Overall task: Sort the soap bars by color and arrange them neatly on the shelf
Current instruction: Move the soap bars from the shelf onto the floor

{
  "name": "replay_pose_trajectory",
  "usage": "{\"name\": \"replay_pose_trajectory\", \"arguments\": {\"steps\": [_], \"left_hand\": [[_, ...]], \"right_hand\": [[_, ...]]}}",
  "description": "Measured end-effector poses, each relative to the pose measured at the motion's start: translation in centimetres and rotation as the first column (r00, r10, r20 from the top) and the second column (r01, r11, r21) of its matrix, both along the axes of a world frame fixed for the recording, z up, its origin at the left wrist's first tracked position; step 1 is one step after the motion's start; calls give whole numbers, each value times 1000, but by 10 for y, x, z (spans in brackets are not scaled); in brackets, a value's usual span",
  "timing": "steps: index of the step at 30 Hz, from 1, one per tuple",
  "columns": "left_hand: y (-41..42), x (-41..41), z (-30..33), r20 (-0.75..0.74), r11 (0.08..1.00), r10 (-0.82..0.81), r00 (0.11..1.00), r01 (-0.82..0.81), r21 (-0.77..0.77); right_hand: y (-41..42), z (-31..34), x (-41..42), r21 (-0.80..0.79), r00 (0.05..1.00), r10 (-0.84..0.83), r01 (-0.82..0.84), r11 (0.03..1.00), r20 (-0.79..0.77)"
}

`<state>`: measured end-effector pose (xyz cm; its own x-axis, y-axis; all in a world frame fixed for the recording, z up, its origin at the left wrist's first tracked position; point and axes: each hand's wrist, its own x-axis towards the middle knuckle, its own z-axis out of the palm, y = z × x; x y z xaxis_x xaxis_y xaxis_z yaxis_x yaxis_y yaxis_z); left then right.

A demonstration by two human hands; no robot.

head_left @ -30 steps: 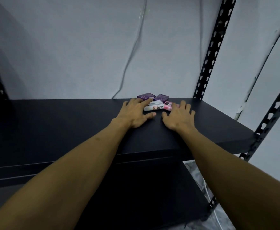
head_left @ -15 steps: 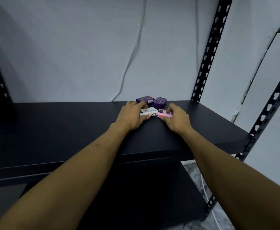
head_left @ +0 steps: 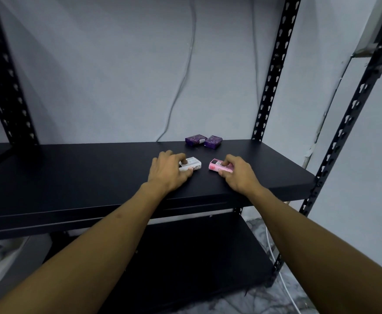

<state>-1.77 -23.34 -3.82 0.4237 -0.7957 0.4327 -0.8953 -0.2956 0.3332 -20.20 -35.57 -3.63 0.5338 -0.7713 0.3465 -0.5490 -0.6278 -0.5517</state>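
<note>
A pale grey wall [head_left: 108, 71] fills the background, and a thin grey cable [head_left: 181, 87] hangs down it, curving left near its lower end. To the right of the cable, a second, fainter line [head_left: 254, 64] runs straight down the wall. Far below and to the right of the cable lies a marbled grey floor [head_left: 260, 300], and a white cord [head_left: 283, 279] runs across it, to the right.

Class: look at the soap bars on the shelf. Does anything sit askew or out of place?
Yes. The two purple bars at the back angle toward each other instead of lining up with the shelf edge.
</note>
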Motion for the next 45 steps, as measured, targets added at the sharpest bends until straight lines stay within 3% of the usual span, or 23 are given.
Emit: {"name": "replay_pose_trajectory", "arguments": {"steps": [3,5,8,11,14,18,26,28,32,36,41,45], "left_hand": [[15,8,2,-33,1000,-7,999,7,21],[23,18,7,-144,999,-42,989,46,26],[15,34,23,-434,985,-163,886,119,-126],[-21,47,38,-503,972,-218,836,139,-190],[-70,62,36,-527,981,-195,827,153,-123],[-122,85,20,-504,983,-169,847,183,-22],[-172,108,9,-164,987,-107,981,125,104],[-172,110,10,-140,985,-114,984,130,110],[-160,109,13,-148,988,-128,981,140,70],[-123,114,21,-236,995,-52,970,70,67],[-61,115,28,-305,994,71,950,-44,95],[-22,103,25,-299,995,87,950,-71,66]], "right_hand": [[4,4,-12,42,998,58,-58,997,-2],[0,9,-20,126,992,122,-126,984,34],[-19,19,-23,306,939,104,-209,929,328],[-56,16,-9,428,884,-54,-171,887,465],[-97,7,13,390,916,-102,-63,919,388],[-129,1,38,201,987,16,-48,978,158],[-178,-4,90,-19,955,-23,18,1000,-296],[-184,-6,92,-38,954,-14,3,999,-301],[-176,-8,82,-40,995,7,-11,999,-96],[-150,-5,65,-51,998,-61,61,997,7],[-121,-4,30,-216,979,-163,134,967,-122],[-102,2,-12,-157,978,-36,3,988,-208]]}}
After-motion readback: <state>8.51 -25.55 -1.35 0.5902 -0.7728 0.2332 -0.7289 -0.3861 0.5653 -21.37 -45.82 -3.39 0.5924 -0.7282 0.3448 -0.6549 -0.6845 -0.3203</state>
